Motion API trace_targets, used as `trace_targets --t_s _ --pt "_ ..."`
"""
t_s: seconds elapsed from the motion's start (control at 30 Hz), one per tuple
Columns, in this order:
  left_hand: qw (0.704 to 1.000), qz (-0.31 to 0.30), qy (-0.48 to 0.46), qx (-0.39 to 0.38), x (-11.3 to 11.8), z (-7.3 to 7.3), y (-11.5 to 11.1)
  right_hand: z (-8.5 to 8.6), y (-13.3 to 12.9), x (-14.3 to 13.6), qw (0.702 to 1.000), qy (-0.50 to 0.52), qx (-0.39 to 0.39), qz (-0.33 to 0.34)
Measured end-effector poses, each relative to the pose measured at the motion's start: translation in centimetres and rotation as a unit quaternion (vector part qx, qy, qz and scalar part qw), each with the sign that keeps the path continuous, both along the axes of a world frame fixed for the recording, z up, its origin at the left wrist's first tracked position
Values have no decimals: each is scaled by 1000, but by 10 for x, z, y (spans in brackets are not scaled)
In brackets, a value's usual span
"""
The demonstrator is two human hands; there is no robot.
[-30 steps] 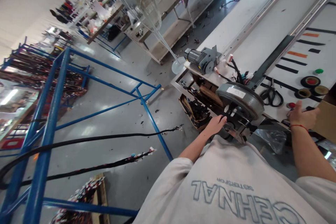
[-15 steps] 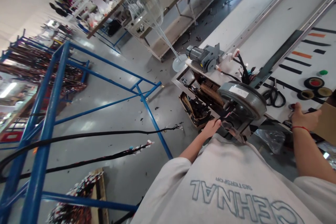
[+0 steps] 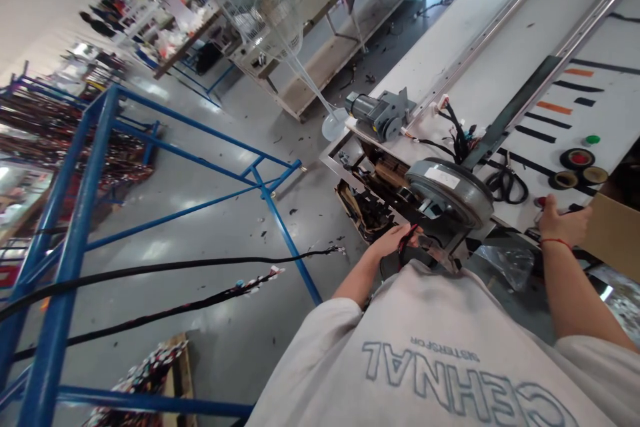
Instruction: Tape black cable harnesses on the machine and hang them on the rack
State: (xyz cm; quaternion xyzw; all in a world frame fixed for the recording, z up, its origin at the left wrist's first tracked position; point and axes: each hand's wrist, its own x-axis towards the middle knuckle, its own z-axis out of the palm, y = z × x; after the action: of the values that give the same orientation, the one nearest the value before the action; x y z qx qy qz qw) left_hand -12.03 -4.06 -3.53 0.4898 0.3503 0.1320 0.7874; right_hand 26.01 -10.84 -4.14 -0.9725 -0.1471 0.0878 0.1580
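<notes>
My left hand (image 3: 394, 240) is closed around a dark wire bundle (image 3: 411, 237) with some red in it, close to my body. The bundle sits just in front of a grey wheel (image 3: 449, 192) with a white label. Part of the bundle is hidden by my fingers and shirt. My right hand (image 3: 564, 221) rests at the bench edge with its fingers apart, one of them at a small red button (image 3: 540, 201). A coil of black cord (image 3: 507, 185) lies to the left of that hand.
A motor (image 3: 373, 113) stands at the bench's end, near wires with connectors (image 3: 463, 137). Tape rolls (image 3: 577, 159) and a green button (image 3: 593, 139) are by my right hand. On the left, a blue frame (image 3: 83, 213) carries long black cables (image 3: 175, 268). A fan stands behind.
My left hand has drawn the wire bundle away from the wheel, toward my body. My right hand stays by the red button. The whole view has shifted slightly.
</notes>
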Motion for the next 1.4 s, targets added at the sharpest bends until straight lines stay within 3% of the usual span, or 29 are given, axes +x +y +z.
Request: trace_targets --t_s 0.1,0.2,0.33,0.6,0.77,0.9,1.13,1.4 --pt "1000 -9 17 7 -4 2 -3 5 2 -3 997 32 18 -72" --pt "998 25 46 32 -1 5 -12 14 5 -6 996 38 26 -81" --pt "999 31 23 -7 5 5 -22 19 6 -8 994 45 27 -95" --pt "997 48 48 42 2 -3 -19 8 7 -2 993 33 42 -101" --pt "998 14 40 42 -20 -13 -36 1 7 5 994 31 42 -96" --pt "988 60 101 104 -33 -12 -51 -4 6 8 995 30 36 -90" --pt "985 96 107 99 -6 3 -42 -8 5 11 994 35 37 -92" --pt "994 100 28 37 16 10 -22 -8 4 8 996 18 38 -81"
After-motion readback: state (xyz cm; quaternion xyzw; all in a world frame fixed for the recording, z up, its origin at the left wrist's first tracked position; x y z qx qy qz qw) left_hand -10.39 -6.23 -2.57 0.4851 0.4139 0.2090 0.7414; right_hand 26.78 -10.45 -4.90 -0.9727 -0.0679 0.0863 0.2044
